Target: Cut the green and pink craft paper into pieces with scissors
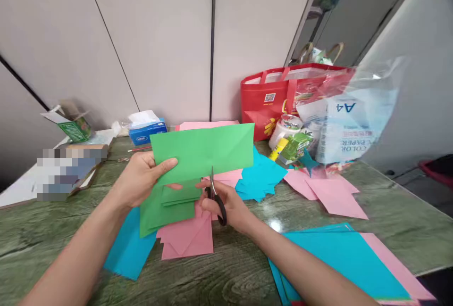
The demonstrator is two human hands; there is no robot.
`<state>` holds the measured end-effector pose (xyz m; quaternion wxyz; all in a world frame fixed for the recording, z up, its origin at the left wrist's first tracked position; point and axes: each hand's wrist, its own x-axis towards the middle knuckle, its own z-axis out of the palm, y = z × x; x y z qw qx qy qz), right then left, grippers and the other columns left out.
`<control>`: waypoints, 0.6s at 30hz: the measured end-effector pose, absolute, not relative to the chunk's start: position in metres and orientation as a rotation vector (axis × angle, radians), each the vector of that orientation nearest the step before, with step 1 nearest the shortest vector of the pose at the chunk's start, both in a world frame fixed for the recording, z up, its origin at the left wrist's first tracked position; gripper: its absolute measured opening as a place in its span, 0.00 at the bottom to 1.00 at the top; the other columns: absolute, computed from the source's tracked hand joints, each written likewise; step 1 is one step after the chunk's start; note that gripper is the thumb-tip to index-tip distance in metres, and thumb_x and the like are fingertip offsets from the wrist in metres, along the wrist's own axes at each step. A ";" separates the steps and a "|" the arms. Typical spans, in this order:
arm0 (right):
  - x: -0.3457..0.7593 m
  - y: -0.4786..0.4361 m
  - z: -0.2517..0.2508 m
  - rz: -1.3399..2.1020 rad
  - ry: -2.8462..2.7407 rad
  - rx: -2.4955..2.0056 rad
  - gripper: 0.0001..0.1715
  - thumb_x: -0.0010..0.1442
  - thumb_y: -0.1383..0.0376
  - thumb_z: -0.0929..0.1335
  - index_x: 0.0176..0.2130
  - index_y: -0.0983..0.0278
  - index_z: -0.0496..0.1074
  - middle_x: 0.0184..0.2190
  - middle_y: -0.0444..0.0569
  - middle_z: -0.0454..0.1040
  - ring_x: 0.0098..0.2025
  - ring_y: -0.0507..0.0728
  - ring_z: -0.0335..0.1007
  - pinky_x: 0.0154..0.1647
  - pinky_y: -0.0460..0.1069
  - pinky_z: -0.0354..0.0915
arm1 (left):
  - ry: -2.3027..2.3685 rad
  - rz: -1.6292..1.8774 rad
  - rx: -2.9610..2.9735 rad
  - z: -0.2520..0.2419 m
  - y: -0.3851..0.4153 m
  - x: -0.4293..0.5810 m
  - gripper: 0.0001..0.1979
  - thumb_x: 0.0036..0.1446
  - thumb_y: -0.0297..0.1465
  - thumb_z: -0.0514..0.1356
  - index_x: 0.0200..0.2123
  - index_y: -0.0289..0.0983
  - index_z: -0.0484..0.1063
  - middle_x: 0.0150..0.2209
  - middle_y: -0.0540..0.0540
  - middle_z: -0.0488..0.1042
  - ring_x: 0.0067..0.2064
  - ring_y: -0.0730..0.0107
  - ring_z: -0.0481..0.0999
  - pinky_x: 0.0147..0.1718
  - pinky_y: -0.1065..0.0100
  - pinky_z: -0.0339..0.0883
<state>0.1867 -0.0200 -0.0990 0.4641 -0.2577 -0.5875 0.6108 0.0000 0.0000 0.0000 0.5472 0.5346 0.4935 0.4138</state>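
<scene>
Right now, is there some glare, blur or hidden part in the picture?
Head view: white glare on the table, to the lower right of the scissors; head view: the green box at left looks smeared, and a pixelated patch below it hides detail; head view: the green sheet looks fairly sharp.

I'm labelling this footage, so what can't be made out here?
In the head view:
Left hand: most fingers, hidden behind the raised green sheet.
Lower-right blue sheets: partly covered by the right forearm, cut off by the bottom edge.
Red bag: contents, hidden by its front wall.
Pixelated patch, far left: content blurred out.
</scene>
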 end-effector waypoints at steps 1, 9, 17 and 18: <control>0.186 -0.020 -0.098 1.505 -1.436 -0.640 0.24 0.50 0.54 0.70 0.43 0.66 0.65 0.24 0.41 0.64 0.26 0.51 0.63 0.28 0.47 0.58 | 1.173 0.986 1.265 -0.002 0.001 0.000 0.11 0.45 0.36 0.65 0.32 0.35 0.75 0.35 0.47 0.79 0.33 0.60 0.78 0.27 0.59 0.77; 0.185 -0.022 -0.099 1.540 -1.369 -0.647 0.22 0.50 0.57 0.71 0.42 0.65 0.66 0.24 0.41 0.64 0.26 0.50 0.62 0.28 0.47 0.57 | 1.206 1.011 1.222 -0.003 0.004 0.001 0.13 0.42 0.35 0.66 0.34 0.39 0.76 0.33 0.48 0.80 0.32 0.59 0.78 0.25 0.59 0.77; 0.186 -0.022 -0.099 1.559 -1.374 -0.654 0.22 0.49 0.56 0.70 0.42 0.65 0.66 0.24 0.41 0.64 0.26 0.50 0.61 0.27 0.46 0.55 | 1.180 1.002 1.242 -0.005 0.006 0.001 0.14 0.41 0.36 0.66 0.34 0.38 0.76 0.35 0.46 0.80 0.33 0.58 0.78 0.26 0.60 0.77; 0.186 -0.022 -0.098 1.556 -1.378 -0.657 0.23 0.49 0.56 0.70 0.42 0.64 0.66 0.24 0.41 0.63 0.26 0.50 0.61 0.26 0.46 0.55 | 1.181 1.003 1.238 -0.005 0.006 0.001 0.15 0.41 0.36 0.67 0.34 0.38 0.76 0.35 0.46 0.80 0.33 0.58 0.78 0.25 0.60 0.77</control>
